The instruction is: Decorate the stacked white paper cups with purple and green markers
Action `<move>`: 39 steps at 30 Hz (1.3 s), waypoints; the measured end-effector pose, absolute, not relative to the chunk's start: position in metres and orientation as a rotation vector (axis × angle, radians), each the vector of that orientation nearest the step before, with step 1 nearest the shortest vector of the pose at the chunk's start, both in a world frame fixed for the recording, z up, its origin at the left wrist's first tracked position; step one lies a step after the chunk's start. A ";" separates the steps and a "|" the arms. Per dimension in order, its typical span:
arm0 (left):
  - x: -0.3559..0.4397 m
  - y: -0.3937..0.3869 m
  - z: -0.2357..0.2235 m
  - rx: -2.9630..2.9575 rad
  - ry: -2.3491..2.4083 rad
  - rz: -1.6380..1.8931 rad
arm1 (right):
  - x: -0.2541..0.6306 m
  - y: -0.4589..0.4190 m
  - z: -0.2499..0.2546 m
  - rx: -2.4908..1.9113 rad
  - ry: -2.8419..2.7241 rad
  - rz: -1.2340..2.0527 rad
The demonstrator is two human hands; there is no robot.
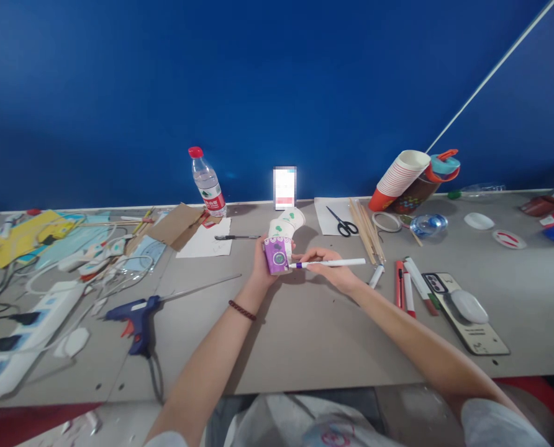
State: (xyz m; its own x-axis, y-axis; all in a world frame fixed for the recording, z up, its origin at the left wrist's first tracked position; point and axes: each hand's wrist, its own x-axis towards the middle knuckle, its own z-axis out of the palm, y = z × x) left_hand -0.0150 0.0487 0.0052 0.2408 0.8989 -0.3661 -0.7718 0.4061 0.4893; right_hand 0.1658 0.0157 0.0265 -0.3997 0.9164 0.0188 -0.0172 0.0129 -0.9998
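My left hand (261, 264) is wrapped around a paper cup (277, 256) that is coloured purple, with a round design on its side. White paper cups with green marks (290, 221) adjoin it at the upper end; how they are joined I cannot tell. Between the fingers of my right hand (326, 264) is a white marker (342, 262). Its purple tip end is at the lower right edge of the purple cup, at or very near the surface.
A blue glue gun (140, 316) and power strip (35, 338) lie left. Behind stand a water bottle (208, 186) and a lit phone (284, 187). Scissors (342, 222), wooden sticks (367, 233), stacked cups (400, 177), markers (408, 288) and another phone (472, 329) are right.
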 end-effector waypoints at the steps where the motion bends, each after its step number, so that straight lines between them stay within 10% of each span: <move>1: -0.015 0.049 0.005 0.222 0.659 1.155 | 0.165 0.015 0.027 -0.973 -1.501 1.499; 39: -0.015 0.047 0.011 0.175 0.695 1.137 | 0.165 0.014 0.028 -1.066 -1.491 1.489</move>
State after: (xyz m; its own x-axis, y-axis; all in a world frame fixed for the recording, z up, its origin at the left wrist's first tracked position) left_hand -0.0149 0.0467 0.0113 0.2379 0.8763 -0.4189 -0.7721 0.4323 0.4658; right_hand 0.1645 0.0140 0.0285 -0.3624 0.9310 -0.0432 0.0444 -0.0290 -0.9986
